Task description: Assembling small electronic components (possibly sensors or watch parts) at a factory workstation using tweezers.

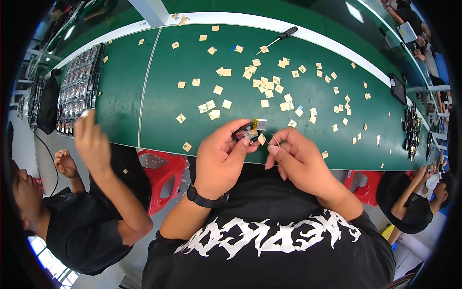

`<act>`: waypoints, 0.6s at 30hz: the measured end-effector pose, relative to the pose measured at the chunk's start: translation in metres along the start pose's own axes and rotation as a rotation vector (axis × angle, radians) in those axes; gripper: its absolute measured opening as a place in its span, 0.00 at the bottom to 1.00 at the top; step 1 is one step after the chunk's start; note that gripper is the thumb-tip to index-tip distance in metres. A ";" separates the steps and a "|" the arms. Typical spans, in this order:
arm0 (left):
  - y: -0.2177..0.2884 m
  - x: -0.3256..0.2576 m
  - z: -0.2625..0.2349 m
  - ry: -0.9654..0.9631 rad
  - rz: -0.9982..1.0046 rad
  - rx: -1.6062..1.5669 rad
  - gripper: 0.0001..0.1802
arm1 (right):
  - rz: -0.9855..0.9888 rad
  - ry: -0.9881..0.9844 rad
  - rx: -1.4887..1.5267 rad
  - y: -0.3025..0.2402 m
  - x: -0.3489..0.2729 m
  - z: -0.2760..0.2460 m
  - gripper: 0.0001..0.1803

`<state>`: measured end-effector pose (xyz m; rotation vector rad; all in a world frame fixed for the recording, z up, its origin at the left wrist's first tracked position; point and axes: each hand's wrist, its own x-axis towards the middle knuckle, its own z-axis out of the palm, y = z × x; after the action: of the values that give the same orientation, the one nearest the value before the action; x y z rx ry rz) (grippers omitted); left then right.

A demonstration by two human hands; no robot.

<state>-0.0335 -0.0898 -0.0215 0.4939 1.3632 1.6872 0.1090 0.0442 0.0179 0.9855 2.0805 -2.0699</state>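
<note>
My left hand (222, 153) is closed around a small black device housing (244, 133), tilted so that its inner parts show. A silver pouch battery (260, 124) with yellow tape at one end sticks up at the housing's far right edge. Close by the housing's right side is a small tan paper square (262, 139). My right hand (296, 155) is just to the right, with thumb and fingers pinched together. Between them are thin pale prongs (275, 139) that look like tweezers, pointing toward the housing. Whether they touch the tan square I cannot tell.
Many tan squares (264, 85) lie scattered over the green table (168, 96). A black screwdriver (281, 37) lies at the far edge. Trays of devices (79, 79) stand at the left, where a co-worker's hand (91, 142) moves. Black parts (412, 130) are piled far right.
</note>
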 end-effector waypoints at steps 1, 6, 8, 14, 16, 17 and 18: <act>0.000 0.000 0.001 0.000 0.001 -0.006 0.18 | 0.066 0.002 0.101 -0.002 0.002 0.003 0.08; -0.002 -0.003 0.004 0.062 0.008 0.083 0.17 | 0.165 -0.013 0.275 -0.002 0.013 0.014 0.08; -0.007 -0.003 0.002 0.066 0.020 0.133 0.16 | 0.192 -0.008 0.305 -0.002 0.016 0.019 0.07; -0.009 -0.002 -0.003 0.029 0.054 0.198 0.16 | 0.147 0.081 0.338 -0.001 0.019 0.027 0.07; -0.007 -0.001 -0.005 0.012 0.051 0.205 0.16 | 0.115 0.089 0.320 0.002 0.018 0.028 0.07; -0.003 -0.001 -0.005 -0.003 0.021 0.131 0.16 | 0.080 0.097 0.305 0.004 0.018 0.029 0.07; 0.000 0.000 -0.006 -0.018 -0.008 0.057 0.17 | 0.081 0.099 0.296 0.007 0.017 0.031 0.07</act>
<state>-0.0376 -0.0935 -0.0233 0.5343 1.4014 1.6380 0.0859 0.0217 0.0008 1.2096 1.7715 -2.3785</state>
